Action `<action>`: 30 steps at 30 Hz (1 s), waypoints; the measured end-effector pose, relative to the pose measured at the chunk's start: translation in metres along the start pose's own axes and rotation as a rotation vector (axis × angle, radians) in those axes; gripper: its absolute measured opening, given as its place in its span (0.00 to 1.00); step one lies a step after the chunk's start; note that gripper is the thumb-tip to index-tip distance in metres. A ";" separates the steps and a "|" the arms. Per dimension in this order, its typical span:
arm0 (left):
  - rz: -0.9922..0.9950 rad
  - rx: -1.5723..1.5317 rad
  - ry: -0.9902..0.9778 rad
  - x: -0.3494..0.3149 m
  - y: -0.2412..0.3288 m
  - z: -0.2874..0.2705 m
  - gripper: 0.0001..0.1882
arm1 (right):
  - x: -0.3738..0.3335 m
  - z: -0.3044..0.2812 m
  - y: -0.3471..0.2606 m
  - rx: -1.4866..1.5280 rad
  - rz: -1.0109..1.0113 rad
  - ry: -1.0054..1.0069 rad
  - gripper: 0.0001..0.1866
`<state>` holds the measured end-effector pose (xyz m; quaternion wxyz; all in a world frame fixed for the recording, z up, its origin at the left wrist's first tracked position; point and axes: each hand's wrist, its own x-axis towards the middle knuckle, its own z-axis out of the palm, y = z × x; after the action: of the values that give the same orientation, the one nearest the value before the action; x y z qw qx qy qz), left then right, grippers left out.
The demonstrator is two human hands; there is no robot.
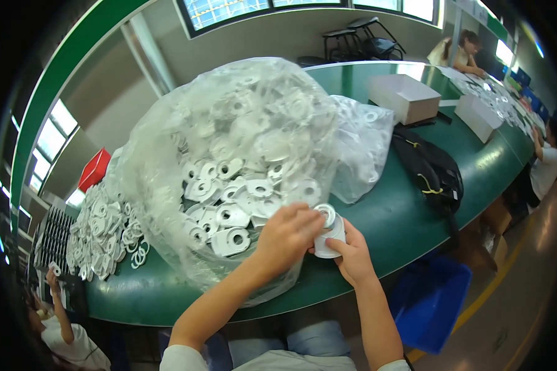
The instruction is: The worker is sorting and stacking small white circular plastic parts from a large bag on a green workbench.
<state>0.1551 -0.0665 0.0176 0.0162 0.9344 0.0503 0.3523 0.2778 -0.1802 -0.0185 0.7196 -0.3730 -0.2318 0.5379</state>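
You are working at a long green table (377, 229), both hands meeting over one small white plastic part (329, 234) at about five o'clock from the middle of the view. Your right hand (354, 255) is cupping the part from below and from the four o'clock side, fingers curled around it so that it is held fast. Your left hand (286, 238) is coming in from eight o'clock, its fingers bent over the part's ringed top and touching it; how tightly it is pinching cannot be told. The part is sitting between the two hands, just off the table's near edge.

Directly at eleven o'clock from your hands, a big clear plastic bag (229, 161) is bulging with flat white washers (232, 216), its lower side touching your left hand. A smaller clear bag (362, 148) is leaning beside it at one o'clock. A loose heap of white rings (105, 232) is lying at nine o'clock, with a red box (93, 169) beyond it. A black bag (430, 170) is resting at two o'clock, white boxes (405, 96) farther along, and a blue bin (430, 303) is standing on the floor at four o'clock. Other people are sitting at the table's far end and at lower left.
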 end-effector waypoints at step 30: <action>-0.906 0.608 0.224 -0.301 -0.129 -0.231 0.08 | 0.085 0.157 0.098 -0.361 0.129 -0.426 0.15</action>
<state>-0.2327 0.0292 -0.0156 -0.1097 0.7388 0.5478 0.3769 0.1302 -0.0410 -0.0054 0.5410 -0.3877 -0.4454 0.5989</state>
